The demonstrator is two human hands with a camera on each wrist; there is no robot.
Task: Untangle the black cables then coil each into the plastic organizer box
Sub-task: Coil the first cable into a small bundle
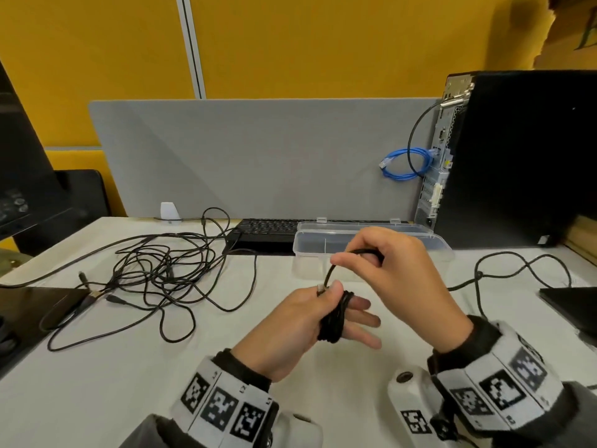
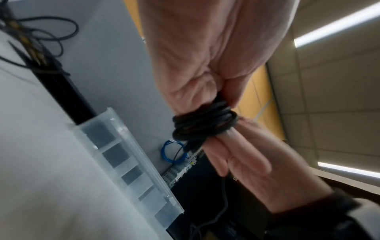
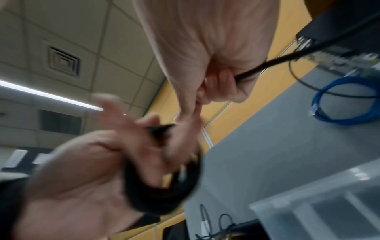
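A black cable coil (image 1: pixel 333 320) is wound round the fingers of my left hand (image 1: pixel 300 321), held just above the table. The left thumb pins the cable's light connector end (image 1: pixel 320 288) against the index finger. Just above, my right hand (image 1: pixel 358 258) pinches the cable's free stretch (image 1: pixel 330 273) where it rises from the coil. The left wrist view shows the coil (image 2: pixel 205 125) tight round the fingers; the right wrist view shows the cable (image 3: pixel 265 65) leaving my right fist. The clear plastic organizer box (image 1: pixel 433 245) stands open behind my hands. A tangle of black cables (image 1: pixel 161 270) lies at the left.
A black keyboard (image 1: pixel 268 229) lies behind the tangle, against a grey divider (image 1: pixel 258 156). A black PC tower (image 1: pixel 517 156) with a blue network cable (image 1: pixel 407 164) stands back right. Another black cable (image 1: pixel 517 263) and a flat black device (image 1: pixel 571 305) lie at the right; a monitor (image 1: pixel 19 156) is on the left.
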